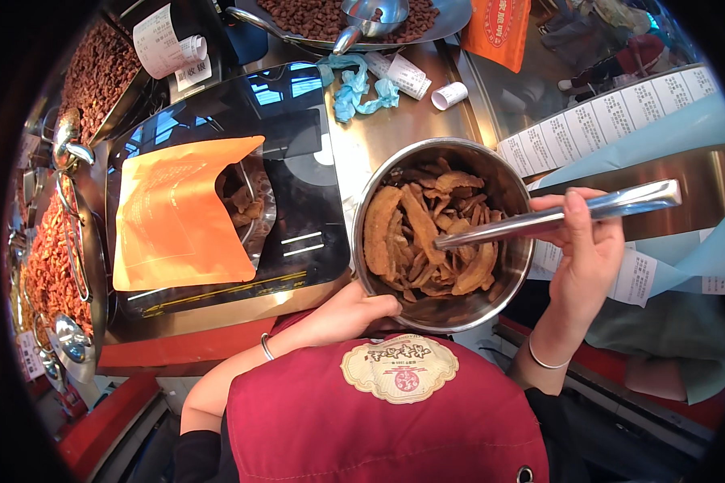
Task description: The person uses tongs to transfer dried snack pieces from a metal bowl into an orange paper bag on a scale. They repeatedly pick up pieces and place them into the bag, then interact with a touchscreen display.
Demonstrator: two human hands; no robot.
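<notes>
A round stainless steel bowl (522, 284) in front of my red apron holds many brown dried strips and slices of food (423, 229). My left hand (362, 308) grips its lower left rim, thumb over the edge. Metal tongs (616, 202) are held in my right hand (586, 241) at the bowl's right side. Their tip reaches down among the slices; whether it pinches a piece cannot be told. Left of the bowl, an orange pouch (181, 223) with a clear side, brown pieces inside, lies on a black glossy scale (308, 259).
A pan (453, 24) of brown pieces with a metal scoop (371, 18) stands at the back. Crumpled blue film (362, 90) and paper rolls (449, 95) lie nearby. Label strips (610, 121) are at the right. Heaped trays (54, 259) line the left. Another person's arm (655, 377) shows lower right.
</notes>
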